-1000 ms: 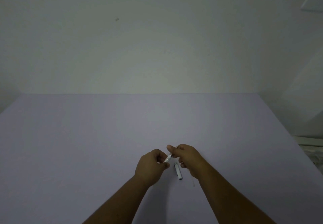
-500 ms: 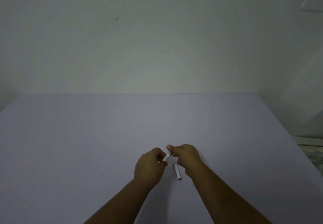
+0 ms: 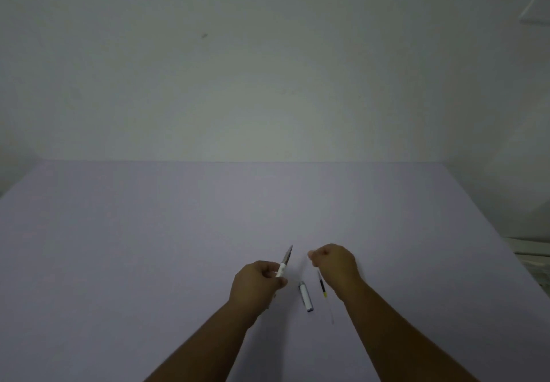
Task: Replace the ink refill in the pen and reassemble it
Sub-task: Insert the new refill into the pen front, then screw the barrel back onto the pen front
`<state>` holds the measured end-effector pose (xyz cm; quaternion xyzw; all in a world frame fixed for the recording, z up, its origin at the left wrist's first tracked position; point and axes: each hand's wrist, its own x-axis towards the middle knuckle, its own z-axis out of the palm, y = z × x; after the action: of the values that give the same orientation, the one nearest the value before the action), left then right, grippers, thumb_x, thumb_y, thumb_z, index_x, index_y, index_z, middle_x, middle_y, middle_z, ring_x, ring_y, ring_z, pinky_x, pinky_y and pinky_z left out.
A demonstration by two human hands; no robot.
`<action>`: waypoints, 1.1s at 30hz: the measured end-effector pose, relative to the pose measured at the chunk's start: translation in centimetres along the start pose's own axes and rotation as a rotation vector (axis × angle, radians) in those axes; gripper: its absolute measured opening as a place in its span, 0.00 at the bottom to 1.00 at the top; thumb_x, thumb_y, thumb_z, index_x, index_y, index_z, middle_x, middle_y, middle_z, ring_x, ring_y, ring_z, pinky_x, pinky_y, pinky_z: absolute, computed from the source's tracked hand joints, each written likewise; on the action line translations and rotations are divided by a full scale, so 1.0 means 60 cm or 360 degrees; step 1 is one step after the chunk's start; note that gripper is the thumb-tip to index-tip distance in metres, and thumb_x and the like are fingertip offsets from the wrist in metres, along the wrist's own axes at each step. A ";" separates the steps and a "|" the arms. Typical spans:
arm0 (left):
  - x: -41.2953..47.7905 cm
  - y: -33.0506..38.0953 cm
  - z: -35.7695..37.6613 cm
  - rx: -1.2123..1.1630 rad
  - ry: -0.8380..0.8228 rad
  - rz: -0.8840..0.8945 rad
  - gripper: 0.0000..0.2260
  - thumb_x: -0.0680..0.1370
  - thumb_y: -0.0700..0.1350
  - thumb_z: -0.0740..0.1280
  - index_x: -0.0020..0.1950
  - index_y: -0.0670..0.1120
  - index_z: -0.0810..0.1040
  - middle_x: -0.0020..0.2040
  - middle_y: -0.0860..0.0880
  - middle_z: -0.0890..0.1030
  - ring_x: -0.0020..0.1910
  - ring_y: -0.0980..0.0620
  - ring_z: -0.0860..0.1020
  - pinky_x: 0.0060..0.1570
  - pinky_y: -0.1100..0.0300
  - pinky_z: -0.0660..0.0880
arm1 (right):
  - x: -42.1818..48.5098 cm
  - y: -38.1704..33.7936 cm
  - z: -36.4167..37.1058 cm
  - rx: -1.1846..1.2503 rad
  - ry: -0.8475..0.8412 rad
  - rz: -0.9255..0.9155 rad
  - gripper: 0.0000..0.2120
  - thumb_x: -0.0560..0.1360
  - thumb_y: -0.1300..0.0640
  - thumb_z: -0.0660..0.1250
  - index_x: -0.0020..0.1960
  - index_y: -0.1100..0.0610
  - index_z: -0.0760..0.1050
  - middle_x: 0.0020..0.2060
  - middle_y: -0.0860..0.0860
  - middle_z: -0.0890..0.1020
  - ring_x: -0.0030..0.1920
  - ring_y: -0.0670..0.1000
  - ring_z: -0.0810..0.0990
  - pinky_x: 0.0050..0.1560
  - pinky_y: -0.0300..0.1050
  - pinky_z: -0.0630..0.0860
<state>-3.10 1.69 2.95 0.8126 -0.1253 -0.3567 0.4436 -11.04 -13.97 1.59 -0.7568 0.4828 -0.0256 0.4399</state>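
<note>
Clamped in the left hand, the pen sticks up from the closed fist, tilted away and a little right, its dark pointed end uppermost. Off to the right, apart from it, the right hand is curled with thumb and fingertips pinched together; whether something small sits in that pinch is hard to tell in this dim view. On the lilac table between the two wrists lies a short white pen cap. Just beside it, partly under the right hand, lies the thin ink refill with a yellow band.
</note>
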 end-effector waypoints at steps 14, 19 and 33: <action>0.005 -0.013 -0.016 -0.0296 -0.0127 -0.0200 0.05 0.71 0.41 0.73 0.46 0.45 0.81 0.38 0.45 0.82 0.33 0.49 0.80 0.31 0.59 0.77 | -0.003 0.056 0.098 -0.0314 -0.0033 -0.0079 0.11 0.72 0.58 0.67 0.52 0.62 0.76 0.49 0.59 0.82 0.48 0.58 0.82 0.50 0.50 0.80; 0.006 -0.007 -0.015 -0.0247 -0.0155 -0.0185 0.04 0.70 0.41 0.74 0.42 0.46 0.81 0.37 0.45 0.82 0.32 0.50 0.80 0.29 0.59 0.77 | 0.009 -0.011 0.051 0.0593 0.0036 0.0063 0.07 0.73 0.57 0.68 0.42 0.61 0.81 0.36 0.58 0.84 0.34 0.50 0.81 0.43 0.49 0.82; -0.011 0.012 -0.003 -0.0179 -0.0210 -0.0158 0.06 0.71 0.41 0.73 0.47 0.43 0.81 0.42 0.43 0.81 0.36 0.48 0.79 0.32 0.57 0.78 | -0.014 -0.067 -0.013 0.1483 -0.0104 0.0128 0.04 0.74 0.63 0.67 0.48 0.62 0.77 0.37 0.56 0.81 0.36 0.50 0.79 0.41 0.42 0.77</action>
<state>-3.36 1.72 3.88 0.7664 -0.0935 -0.4376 0.4610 -9.00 -13.25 5.18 -0.4598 0.4347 -0.1986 0.7485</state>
